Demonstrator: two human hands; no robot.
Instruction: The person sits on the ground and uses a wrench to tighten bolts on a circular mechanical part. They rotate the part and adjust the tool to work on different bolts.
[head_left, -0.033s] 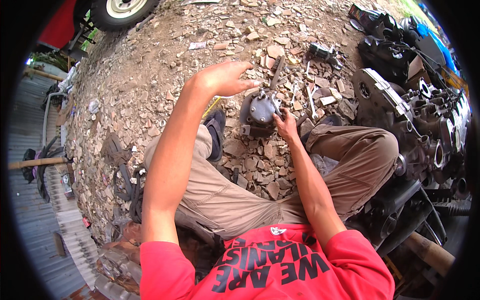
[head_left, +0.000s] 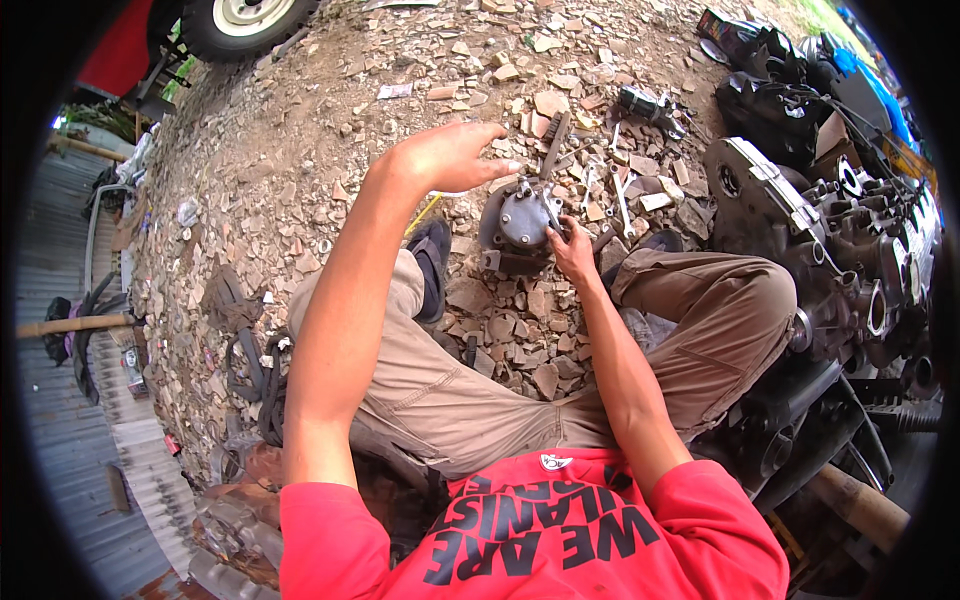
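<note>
A round grey metal housing (head_left: 524, 222) with bolts on its top face stands on the stony ground between my feet. My right hand (head_left: 573, 250) is at its right edge, the fingers closed on a slim grey metal piece (head_left: 552, 213) that lies against the housing; its kind is unclear. Up and to the left, my left hand (head_left: 455, 157) hovers with fingers stretched and thumb apart, holding nothing. Just beyond the housing lies a brush (head_left: 555, 143) with dark bristles. To the right a wrench (head_left: 622, 203) rests among the stones.
Greasy engine parts (head_left: 850, 250) crowd my right side, with black bags (head_left: 770, 110) behind them. A dark cylindrical part (head_left: 648, 108) lies farther ahead. At the far left are a vehicle wheel (head_left: 250, 18) and corrugated metal sheeting (head_left: 70, 420). Broken tile and stones cover the ground.
</note>
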